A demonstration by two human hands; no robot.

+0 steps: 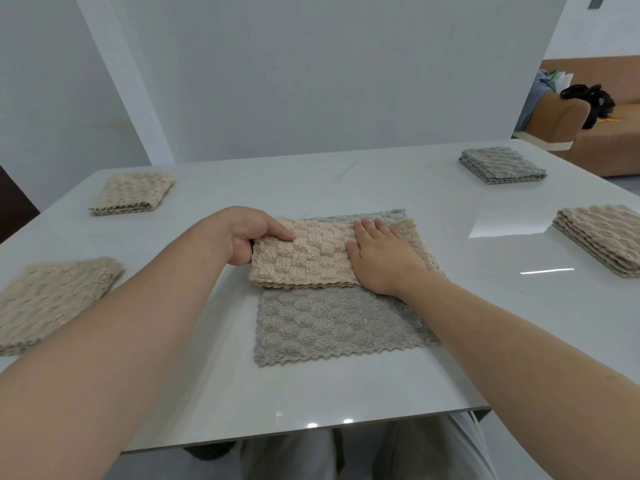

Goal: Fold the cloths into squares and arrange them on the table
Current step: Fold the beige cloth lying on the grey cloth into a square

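Right now your left hand [251, 237] pinches the left end of the beige cloth [304, 259], thumb on top and fingers curled beneath. Your right hand [384, 259] lies flat on the other half, fingers straight, pressing down. Under both hands the cloth sits doubled into a strip across a spread grey cloth [332, 323] on the surface [346, 393]. Well left of your left hand lie the far beige square [133, 194] and the near beige square [52, 299]. Well right of your right hand lie the grey square [502, 166] and another beige stack [602, 237].
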